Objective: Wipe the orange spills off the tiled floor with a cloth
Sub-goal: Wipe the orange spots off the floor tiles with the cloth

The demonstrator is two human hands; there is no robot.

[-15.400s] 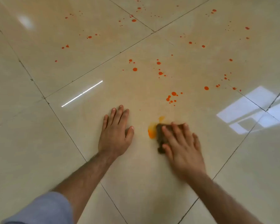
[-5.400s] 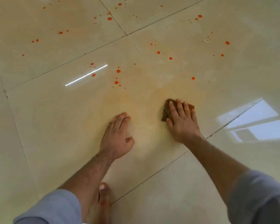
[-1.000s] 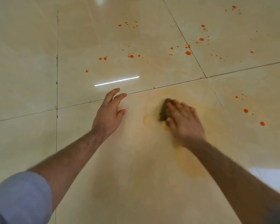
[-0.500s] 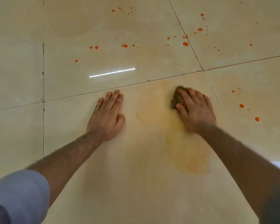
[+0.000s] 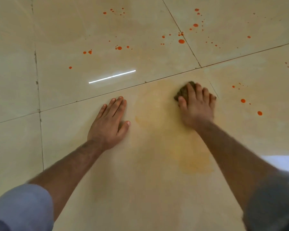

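Observation:
My right hand (image 5: 196, 105) presses a small brown cloth (image 5: 182, 92) flat on the beige tiled floor (image 5: 65, 90); most of the cloth is hidden under my fingers. My left hand (image 5: 109, 124) lies flat on the tile to the left, fingers together, holding nothing. Between and below the hands spreads a pale orange smear (image 5: 190, 160). Orange drops (image 5: 181, 41) dot the tiles beyond the grout line, and a few more orange drops (image 5: 243, 100) sit to the right of my right hand.
Dark grout lines (image 5: 107, 95) cross the floor just beyond my fingertips. A bright strip of reflected light (image 5: 112, 76) lies on the far tile, and a pale window reflection (image 5: 280, 164) shows at the right edge.
My right hand has slid the cloth slightly forward and to the right, towards the grout line. My left hand stays planted flat on the tile.

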